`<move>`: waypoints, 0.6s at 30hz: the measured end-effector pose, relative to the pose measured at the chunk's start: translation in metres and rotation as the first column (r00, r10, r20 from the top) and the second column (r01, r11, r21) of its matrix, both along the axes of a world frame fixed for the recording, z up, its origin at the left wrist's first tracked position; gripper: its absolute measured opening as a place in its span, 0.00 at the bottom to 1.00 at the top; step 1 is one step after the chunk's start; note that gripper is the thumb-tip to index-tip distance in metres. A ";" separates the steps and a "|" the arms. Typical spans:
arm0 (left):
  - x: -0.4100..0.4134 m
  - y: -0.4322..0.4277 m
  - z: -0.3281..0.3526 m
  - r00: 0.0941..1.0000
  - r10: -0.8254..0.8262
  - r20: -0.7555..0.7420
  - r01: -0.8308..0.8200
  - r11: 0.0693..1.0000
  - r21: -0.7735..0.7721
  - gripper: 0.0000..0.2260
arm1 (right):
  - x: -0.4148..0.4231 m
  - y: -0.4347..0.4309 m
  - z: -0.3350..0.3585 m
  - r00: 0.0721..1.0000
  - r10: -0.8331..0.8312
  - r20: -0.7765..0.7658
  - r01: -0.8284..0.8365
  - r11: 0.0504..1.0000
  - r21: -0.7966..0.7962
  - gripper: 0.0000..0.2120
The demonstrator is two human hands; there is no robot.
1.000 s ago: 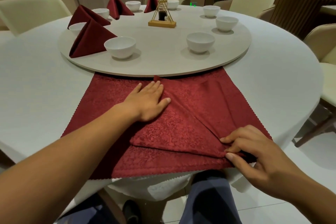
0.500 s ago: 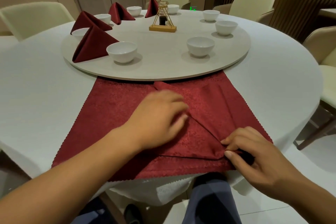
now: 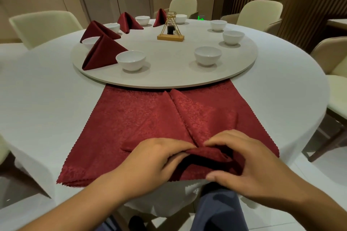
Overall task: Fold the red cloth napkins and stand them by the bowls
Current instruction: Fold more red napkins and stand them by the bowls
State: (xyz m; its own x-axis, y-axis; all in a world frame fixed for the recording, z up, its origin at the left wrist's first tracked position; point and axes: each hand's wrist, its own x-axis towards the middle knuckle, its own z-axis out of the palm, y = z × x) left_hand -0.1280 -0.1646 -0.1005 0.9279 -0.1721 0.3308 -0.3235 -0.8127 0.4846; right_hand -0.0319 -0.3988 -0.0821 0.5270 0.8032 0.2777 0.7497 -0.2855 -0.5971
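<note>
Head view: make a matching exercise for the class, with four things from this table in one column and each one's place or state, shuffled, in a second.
Column A
1 left hand
2 wooden stand
3 nearest standing napkin
4 near right bowl

Column B
a middle of the turntable
b no napkin beside it
c pinches the flat napkin at its fold
d beside the near left bowl

Pairs: 1-c; 2-a; 3-d; 4-b

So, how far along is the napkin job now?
Done: four folded napkins stand by bowls on the turntable. In hand: the left hand and right hand pinch a fifth napkin at its fold. Left: finishing it, and three bowls on the right have no napkin.
</note>
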 end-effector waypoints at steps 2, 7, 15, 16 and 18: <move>-0.007 0.006 0.003 0.999 -0.011 -0.037 0.005 0.990 -0.141 0.11 | 0.008 -0.007 -0.001 1.000 0.004 0.010 -0.004 1.000 -0.026 0.22; -0.023 0.017 0.013 0.995 -0.043 -0.087 0.015 0.957 -0.290 0.11 | 0.023 -0.013 -0.010 0.991 -0.077 0.105 0.078 0.997 -0.007 0.11; -0.035 0.056 -0.012 0.994 0.099 -0.049 -0.090 0.982 0.164 0.15 | 0.019 -0.001 -0.017 0.987 -0.150 -0.059 0.150 0.989 0.003 0.22; -0.035 0.059 -0.013 0.993 0.115 -0.034 -0.109 0.983 0.147 0.13 | 0.019 0.000 -0.017 0.986 -0.149 -0.070 0.150 0.989 0.007 0.20; -0.036 0.062 -0.009 0.992 0.120 -0.041 -0.116 0.990 0.084 0.08 | 0.018 0.004 -0.013 0.986 -0.144 -0.081 0.147 0.989 0.026 0.15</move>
